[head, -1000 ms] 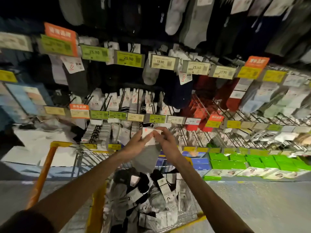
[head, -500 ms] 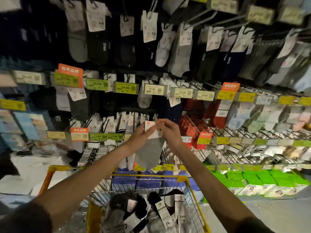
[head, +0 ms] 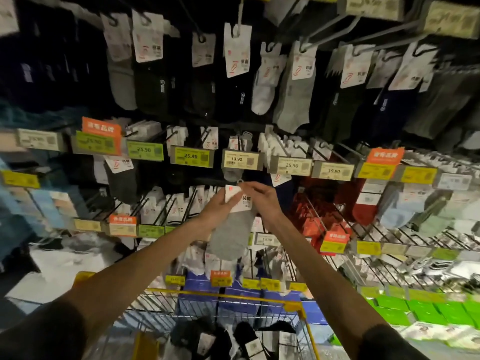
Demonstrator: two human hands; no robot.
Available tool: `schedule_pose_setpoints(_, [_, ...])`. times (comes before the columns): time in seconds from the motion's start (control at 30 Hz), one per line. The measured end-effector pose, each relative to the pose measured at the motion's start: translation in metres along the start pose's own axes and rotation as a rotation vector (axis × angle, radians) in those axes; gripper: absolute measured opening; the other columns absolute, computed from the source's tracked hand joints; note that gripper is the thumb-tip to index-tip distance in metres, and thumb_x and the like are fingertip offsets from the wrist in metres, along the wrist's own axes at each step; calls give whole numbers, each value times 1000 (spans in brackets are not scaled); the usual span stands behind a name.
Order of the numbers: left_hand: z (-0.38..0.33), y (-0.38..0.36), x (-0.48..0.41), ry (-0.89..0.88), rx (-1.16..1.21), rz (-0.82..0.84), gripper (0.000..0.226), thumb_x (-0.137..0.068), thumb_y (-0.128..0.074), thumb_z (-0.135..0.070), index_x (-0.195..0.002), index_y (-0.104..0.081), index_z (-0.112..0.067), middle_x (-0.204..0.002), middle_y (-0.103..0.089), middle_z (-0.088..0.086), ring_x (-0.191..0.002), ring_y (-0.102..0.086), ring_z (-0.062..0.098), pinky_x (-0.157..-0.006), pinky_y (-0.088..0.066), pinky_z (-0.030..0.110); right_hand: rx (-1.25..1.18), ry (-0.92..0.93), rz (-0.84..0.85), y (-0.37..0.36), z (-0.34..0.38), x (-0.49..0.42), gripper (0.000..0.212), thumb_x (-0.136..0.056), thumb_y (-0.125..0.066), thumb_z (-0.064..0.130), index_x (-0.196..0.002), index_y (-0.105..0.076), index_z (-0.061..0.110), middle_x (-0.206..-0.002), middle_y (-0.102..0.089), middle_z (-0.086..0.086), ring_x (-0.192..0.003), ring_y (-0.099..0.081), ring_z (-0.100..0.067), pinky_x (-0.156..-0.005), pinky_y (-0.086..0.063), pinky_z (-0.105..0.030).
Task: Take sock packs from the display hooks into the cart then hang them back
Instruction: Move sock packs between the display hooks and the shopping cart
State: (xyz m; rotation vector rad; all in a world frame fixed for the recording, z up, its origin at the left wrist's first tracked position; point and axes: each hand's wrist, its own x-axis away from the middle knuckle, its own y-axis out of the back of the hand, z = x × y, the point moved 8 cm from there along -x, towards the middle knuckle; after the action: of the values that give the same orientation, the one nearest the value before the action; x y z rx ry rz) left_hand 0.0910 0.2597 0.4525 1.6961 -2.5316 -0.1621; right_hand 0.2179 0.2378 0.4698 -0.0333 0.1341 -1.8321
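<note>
A grey sock pack point(head: 231, 237) with a white card header is held up in front of the display, just below the 19.90 price tag point(head: 240, 160). My left hand point(head: 217, 207) grips the left side of the card header. My right hand point(head: 262, 200) pinches the header's top right, near its small hook. The grey sock hangs down between my wrists. Below, the yellow-rimmed wire cart point(head: 292, 306) holds several black and grey sock packs point(head: 249, 339).
Rows of sock packs hang on metal display hooks point(head: 322, 149) above and to both sides, with yellow and orange price tags along the rails. Red packs point(head: 315, 224) hang to the right. Green boxes point(head: 405, 310) lie low at the right.
Both hands have lifted the grey sock pack from above the cart up toward the hook row under the 19.90 tag. The view has tilted upward.
</note>
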Motion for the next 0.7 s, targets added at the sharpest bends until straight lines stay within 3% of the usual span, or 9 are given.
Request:
schedule_pose_setpoints(0.1, [2, -2, -16, 41, 18, -8, 34, -100, -55, -34, -130, -58, -18, -117, -69, -1, -93, -65, 6, -64, -47, 12, -37, -26, -1, 2, -7, -19, 19, -88, -71, 16, -99, -74, 1, -94, -73, -15, -82, -68, -18, -79, -56, -34])
schedule_pose_setpoints(0.27, [-1, 4, -31, 29, 55, -71, 26, -97, -60, -32, -118, -64, -18, -98, -72, -4, -67, -65, -8, -54, -45, 9, -58, 55, -25, 2, -2, -37, 14, -86, -73, 16, -95, -77, 7, -93, -75, -12, -84, -70, -19, -78, -56, -33])
schedule_pose_setpoints(0.37, [1, 14, -34, 3, 106, -111, 30, -91, -66, -37, -115, -70, -19, -95, -76, -3, -79, -71, 7, -60, -51, 17, -87, 57, -48, -1, -3, -44, 7, -83, -75, 13, -89, -77, 10, -89, -75, -9, -85, -70, -23, -81, -55, -38])
schedule_pose_setpoints(0.53, [-1, 24, -38, -36, 141, -163, 23, -89, -71, -31, -108, -74, -18, -86, -76, -8, -76, -70, 7, -61, -52, 19, -94, 99, -87, -9, 1, -47, 12, -85, -70, 4, -82, -75, 15, -76, -75, 6, -74, -70, -11, -70, -55, -28])
schedule_pose_setpoints(0.7, [-4, 21, -36, -99, 130, -157, 13, -93, -66, -20, -105, -71, -19, -74, -71, -26, -72, -66, -8, -61, -48, 8, -93, 221, -73, -9, 8, -42, 13, -87, -69, 3, -89, -76, 13, -80, -75, 6, -79, -70, -10, -71, -54, -24])
